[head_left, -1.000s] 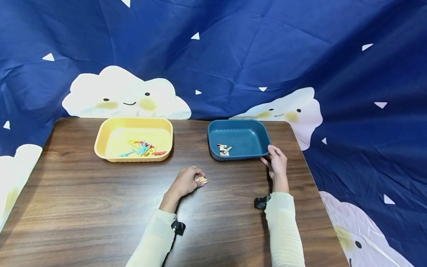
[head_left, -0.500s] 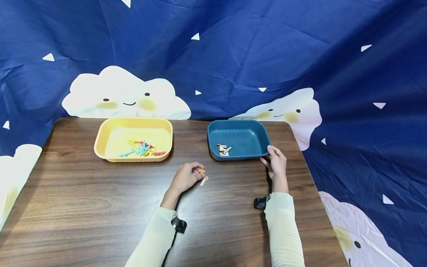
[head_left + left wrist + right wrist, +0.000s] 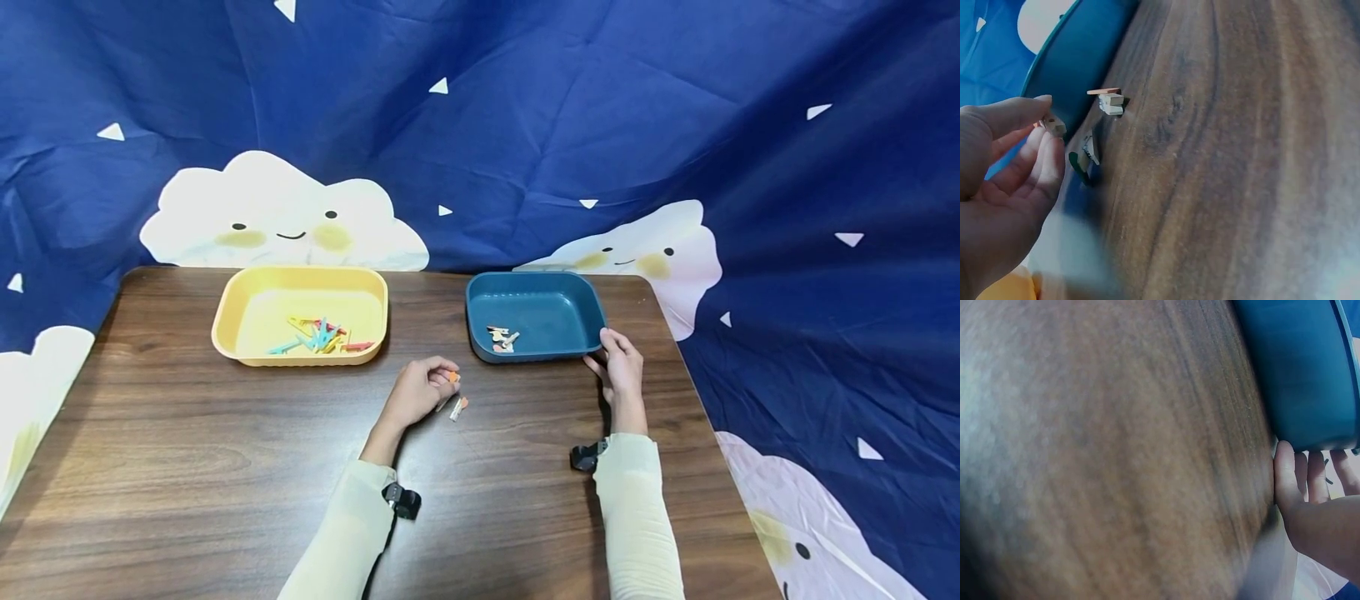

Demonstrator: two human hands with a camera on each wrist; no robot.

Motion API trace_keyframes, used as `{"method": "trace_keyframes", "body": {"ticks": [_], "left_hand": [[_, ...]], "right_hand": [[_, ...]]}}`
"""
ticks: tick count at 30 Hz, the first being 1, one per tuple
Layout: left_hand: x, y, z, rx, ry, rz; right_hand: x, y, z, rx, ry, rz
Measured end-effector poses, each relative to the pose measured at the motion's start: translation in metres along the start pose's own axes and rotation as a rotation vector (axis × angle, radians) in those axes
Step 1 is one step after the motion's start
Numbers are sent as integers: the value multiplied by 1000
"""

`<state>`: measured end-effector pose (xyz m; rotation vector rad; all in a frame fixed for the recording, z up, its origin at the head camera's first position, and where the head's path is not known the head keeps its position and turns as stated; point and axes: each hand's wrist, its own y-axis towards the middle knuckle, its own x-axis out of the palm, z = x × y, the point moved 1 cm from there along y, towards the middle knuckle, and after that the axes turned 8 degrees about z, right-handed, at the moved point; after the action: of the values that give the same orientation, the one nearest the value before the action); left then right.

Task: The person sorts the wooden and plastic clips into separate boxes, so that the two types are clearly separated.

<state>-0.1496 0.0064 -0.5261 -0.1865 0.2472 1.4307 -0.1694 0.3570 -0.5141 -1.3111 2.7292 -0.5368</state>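
Note:
My left hand (image 3: 418,392) pinches a small wooden clothespin (image 3: 1055,125) with an orange ornament between thumb and fingertips, just above the table. Beside it on the table lies another wooden clothespin (image 3: 457,409) with an orange ornament. A clothespin with a green ornament (image 3: 1084,160) lies below the left fingers, mostly hidden by the hand in the head view. My right hand (image 3: 624,367) touches the front right corner of the blue bin (image 3: 536,357), fingers fairly straight against its wall. Several wooden clothespins (image 3: 502,337) lie in that bin's front left corner.
A yellow bin (image 3: 300,361) stands at the back left, holding several coloured plastic clothespins (image 3: 322,336). Both bins sit on a brown wooden table (image 3: 187,450). A blue curtain (image 3: 510,108) with cloud prints hangs behind and to the right.
The left hand gathered several clothespins, then lifted one slightly up and back, leaving an orange-topped one on the table. The right hand stays at the blue bin.

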Motion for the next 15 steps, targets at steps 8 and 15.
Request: {"method": "trace_keyframes", "body": {"ticks": [8,15], "left_hand": [[-1,5,8,-9,-31,1],[-2,12,13,19,-6,9]], "right_hand": [[2,0,0,17,-18,-4],[3,-1,0,28,-24,-9]]}}
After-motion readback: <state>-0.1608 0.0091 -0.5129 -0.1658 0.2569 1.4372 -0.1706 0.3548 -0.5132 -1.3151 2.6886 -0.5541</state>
